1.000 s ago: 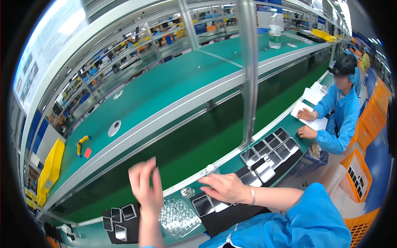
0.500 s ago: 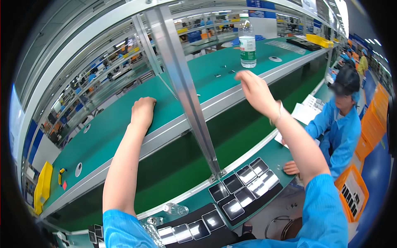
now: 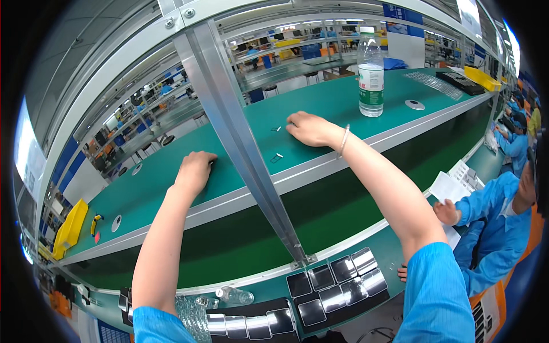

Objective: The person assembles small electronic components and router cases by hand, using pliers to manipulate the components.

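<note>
Left of the metal post (image 3: 231,114), the left hand (image 3: 194,170) has its fingers curled down at the green table (image 3: 154,194); I cannot tell whether it pinches anything. Just right of the post lie two small thin parts (image 3: 278,155); a light fingertip touch, away from the front edge (image 3: 320,167), seems safest. Farther right of the post, the right hand (image 3: 310,129) bends beside them, its grip hidden. Room extends behind it, bounded rightward by the bottle (image 3: 371,86).

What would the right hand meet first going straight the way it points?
The right hand would probably meet the small dark-and-white piece just left of its fingertips, though depth is unclear.
</note>
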A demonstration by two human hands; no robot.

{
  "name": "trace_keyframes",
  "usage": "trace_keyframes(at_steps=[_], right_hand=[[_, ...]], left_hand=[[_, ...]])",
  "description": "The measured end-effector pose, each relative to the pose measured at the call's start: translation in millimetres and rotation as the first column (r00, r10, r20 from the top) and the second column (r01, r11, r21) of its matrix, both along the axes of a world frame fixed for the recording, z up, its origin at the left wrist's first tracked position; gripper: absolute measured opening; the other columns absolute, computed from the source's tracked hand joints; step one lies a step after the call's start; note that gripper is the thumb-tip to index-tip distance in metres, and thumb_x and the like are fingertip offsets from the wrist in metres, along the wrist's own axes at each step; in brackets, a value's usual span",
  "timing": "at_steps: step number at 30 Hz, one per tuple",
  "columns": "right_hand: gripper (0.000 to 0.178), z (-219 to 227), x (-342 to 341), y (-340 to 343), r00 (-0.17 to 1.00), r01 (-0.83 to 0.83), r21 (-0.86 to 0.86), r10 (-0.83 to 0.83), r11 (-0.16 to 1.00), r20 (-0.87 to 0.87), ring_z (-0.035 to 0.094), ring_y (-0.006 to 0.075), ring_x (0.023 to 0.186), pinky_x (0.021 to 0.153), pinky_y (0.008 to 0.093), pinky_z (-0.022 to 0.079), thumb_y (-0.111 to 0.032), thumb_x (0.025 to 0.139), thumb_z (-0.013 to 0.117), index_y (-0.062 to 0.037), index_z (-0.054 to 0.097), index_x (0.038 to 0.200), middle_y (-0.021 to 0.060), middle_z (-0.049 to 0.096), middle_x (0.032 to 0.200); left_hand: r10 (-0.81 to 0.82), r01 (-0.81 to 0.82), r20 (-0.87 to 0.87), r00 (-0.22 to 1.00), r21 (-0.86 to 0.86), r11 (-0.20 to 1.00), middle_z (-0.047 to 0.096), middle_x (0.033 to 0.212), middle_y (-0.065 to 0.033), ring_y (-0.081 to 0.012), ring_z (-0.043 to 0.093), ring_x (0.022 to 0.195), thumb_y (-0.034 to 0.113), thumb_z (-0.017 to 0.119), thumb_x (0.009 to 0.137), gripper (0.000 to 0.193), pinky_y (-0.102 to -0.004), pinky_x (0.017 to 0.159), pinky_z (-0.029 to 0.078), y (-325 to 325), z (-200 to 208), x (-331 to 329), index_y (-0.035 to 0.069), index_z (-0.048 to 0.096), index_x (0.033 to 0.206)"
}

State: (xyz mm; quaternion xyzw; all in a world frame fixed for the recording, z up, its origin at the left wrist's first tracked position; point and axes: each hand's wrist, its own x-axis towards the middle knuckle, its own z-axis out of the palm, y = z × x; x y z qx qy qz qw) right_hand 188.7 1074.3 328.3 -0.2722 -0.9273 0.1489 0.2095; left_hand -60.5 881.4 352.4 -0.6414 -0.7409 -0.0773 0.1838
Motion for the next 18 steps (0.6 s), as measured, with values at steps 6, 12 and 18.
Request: trace_keyframes(at_steps=[6, 12, 18], right_hand=[[0.057, 5, -22, -12, 0.985, -0.151, 0.076, 0.144, 0.986, 0.098, 0.043, 0.0332, 0.128, 0.108, 0.0421, 0.031, -0.049, 0.094, 0.041, -0.0119, 0.048, 0.136, 0.0115, 0.045, 0.141], [0.032, 0, -6, -34, 0.905, -0.409, 0.165, 0.422, 0.898, -0.049, 0.059, 0.0335, 0.107, 0.095, 0.0368, 0.046, -0.029, 0.093, 0.056, -0.0077, 0.066, 0.114, 0.0130, 0.061, 0.123], [0.020, -1, 30, -19, 0.895, -0.398, 0.182, 0.424, 0.899, -0.137, 0.064, 0.0293, 0.095, 0.087, 0.0372, 0.050, -0.017, 0.089, 0.059, -0.0053, 0.069, 0.102, 0.0116, 0.068, 0.105]], left_hand=[[-0.015, 0.015, 0.003, 1.000, -0.048, 0.999, 0.067, 0.094, -0.0174, -0.0366, 0.062, 0.091, -0.005, 0.056, 0.077, 0.028, -0.0454, 0.082, 0.050, -6, 5, 14, 0.002, 0.069, 0.100], [-0.125, 0.123, 0.096, 0.987, 0.031, 0.992, 0.067, 0.096, -0.0181, -0.0355, 0.062, 0.095, -0.003, 0.056, 0.079, 0.025, -0.0422, 0.086, 0.050, -14, 3, -6, 0.000, 0.068, 0.101], [-0.137, 0.142, 0.196, 0.971, -0.014, 0.990, 0.067, 0.101, -0.0167, -0.0344, 0.063, 0.094, -0.005, 0.054, 0.082, 0.028, -0.0399, 0.085, 0.051, -23, 6, 1, 0.001, 0.067, 0.106]])
